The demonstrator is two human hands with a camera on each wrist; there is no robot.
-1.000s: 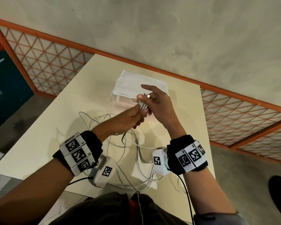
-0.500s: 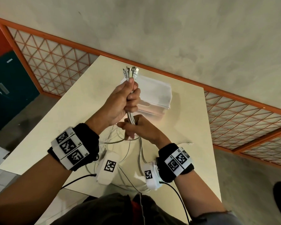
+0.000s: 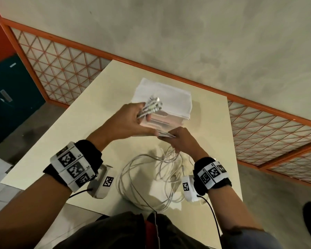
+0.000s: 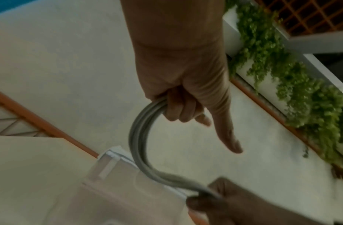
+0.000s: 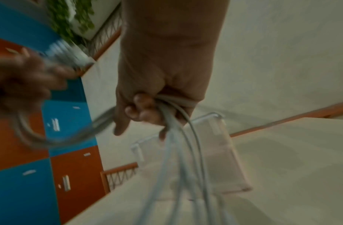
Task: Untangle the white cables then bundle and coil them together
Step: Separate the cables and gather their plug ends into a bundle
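Several white cables [image 3: 147, 175] lie in loose loops on the cream table [image 3: 101, 112] below my hands. My left hand [image 3: 133, 121] grips the gathered cables near their plug ends [image 3: 153, 104], which stick out past its fingers. In the left wrist view the bundle [image 4: 136, 137] curves in an arc from my left hand [image 4: 184, 103] down to the right hand. My right hand [image 3: 178, 139] grips the same bundle a short way along it. In the right wrist view the strands [image 5: 178, 152] hang from my right hand [image 5: 147, 109] toward the table.
A clear plastic box [image 3: 167, 117] with a white cloth [image 3: 162, 95] on top stands just behind my hands. An orange lattice railing [image 3: 61, 69] runs behind the table. The table's near edge is at my body, with cable loops reaching it.
My left hand has lowered and tipped the plug ends from upright to pointing away to the right. My right hand has moved right and up, level with the left hand, bending the bundle between them.
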